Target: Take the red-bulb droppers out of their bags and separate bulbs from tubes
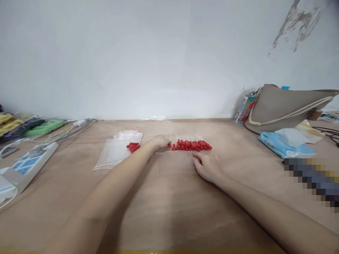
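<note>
My left hand [161, 141] reaches to the left end of a pile of droppers, its fingers closed on a dropper with a red bulb [169, 144]. The piled droppers [192, 145] have red bulbs towards me and thin clear stems towards the wall. Nearer me lies a row of clear slim tubes [174, 163] without bulbs, side by side. My right hand [208, 165] rests at the row's right end, fingers bent and pinched at the last tube; its grip is partly hidden. Several loose red bulbs [133, 146] lie on clear zip bags [112, 151], left of my left hand.
A white power strip [37, 169] with cables is at the left, near green and yellow items [45, 127]. On the right are a grey bag [288, 107], a printed container [242, 109] and a blue tissue pack [286, 143]. A white wall [159, 63] bounds the table's back.
</note>
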{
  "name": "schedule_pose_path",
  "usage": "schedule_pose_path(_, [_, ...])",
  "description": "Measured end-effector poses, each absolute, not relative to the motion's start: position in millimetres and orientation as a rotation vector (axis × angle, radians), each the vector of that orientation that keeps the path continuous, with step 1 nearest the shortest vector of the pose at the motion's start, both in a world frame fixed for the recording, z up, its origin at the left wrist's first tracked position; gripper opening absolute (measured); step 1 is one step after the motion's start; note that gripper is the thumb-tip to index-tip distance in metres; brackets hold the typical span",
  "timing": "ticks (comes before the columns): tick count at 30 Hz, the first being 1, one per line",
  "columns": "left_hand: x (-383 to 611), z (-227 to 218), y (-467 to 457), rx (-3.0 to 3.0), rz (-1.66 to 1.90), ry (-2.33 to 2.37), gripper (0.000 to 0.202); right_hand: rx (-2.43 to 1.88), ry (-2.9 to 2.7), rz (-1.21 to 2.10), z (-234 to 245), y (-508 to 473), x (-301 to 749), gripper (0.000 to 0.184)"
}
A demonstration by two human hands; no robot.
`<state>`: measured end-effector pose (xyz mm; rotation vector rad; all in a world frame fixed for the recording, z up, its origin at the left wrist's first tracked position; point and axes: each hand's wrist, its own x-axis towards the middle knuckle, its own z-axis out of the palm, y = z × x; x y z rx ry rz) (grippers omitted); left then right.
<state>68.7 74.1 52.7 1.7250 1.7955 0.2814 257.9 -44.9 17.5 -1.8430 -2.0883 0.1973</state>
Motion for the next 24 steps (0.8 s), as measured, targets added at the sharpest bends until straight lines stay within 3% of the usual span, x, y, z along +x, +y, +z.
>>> schedule_pose_path(10, [50, 54, 64, 1.47, 0.675, 1.501, 0.022, -1.763, -2.017, 0.25, 12, -42, 261, 0.032])
schedule_pose_path(17, [45, 62, 12, 1.484, 0.89, 1.172, 0.013, -1.398, -1.504, 0.343, -3, -23, 274, 0.033])
schedule_pose_path(21, [32, 46, -19, 1.718, 0.881, 1.064, 0.018, -1.344, -1.314, 0.374, -7, -15, 282, 0.033])
schedule_pose_path(24, [24, 38, -39, 2.135, 0.87, 1.197, 0.019, -1.246, -1.334, 0.209, 0, -24, 281, 0.034])
